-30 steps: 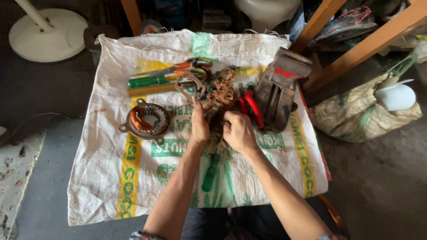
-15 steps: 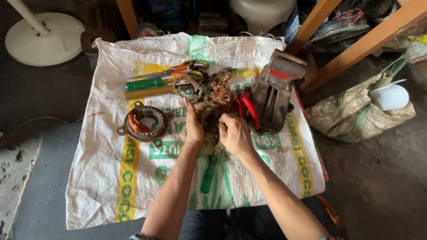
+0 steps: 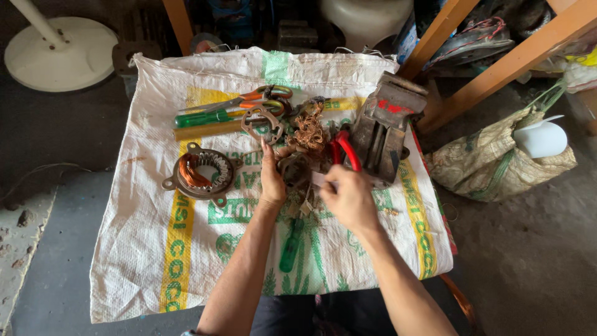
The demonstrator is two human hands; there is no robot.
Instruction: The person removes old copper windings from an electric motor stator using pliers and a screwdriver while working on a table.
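Note:
My left hand [image 3: 272, 177] grips a dark metal motor part [image 3: 296, 170] from its left side, fingers pointing away from me. A tangle of copper wire [image 3: 309, 130] rises from the far end of that part. My right hand [image 3: 349, 198] is closed just right of the part, pinching something small at its edge; what it pinches is hidden. Red-handled pliers [image 3: 344, 149] lie right behind my right hand. All this rests on a white woven sack [image 3: 155, 249] with green and yellow print.
A round stator with copper windings [image 3: 202, 175] lies left of my hands. Orange-handled scissors [image 3: 249, 98], a green-handled screwdriver [image 3: 205, 117] and a metal bracket [image 3: 262, 126] lie beyond. A dark metal vise [image 3: 382, 129] stands at right. Another green screwdriver [image 3: 290, 244] lies between my forearms.
The view has shifted slightly. My hands have drawn a little toward me with the motor part, and my right hand has moved to its right edge.

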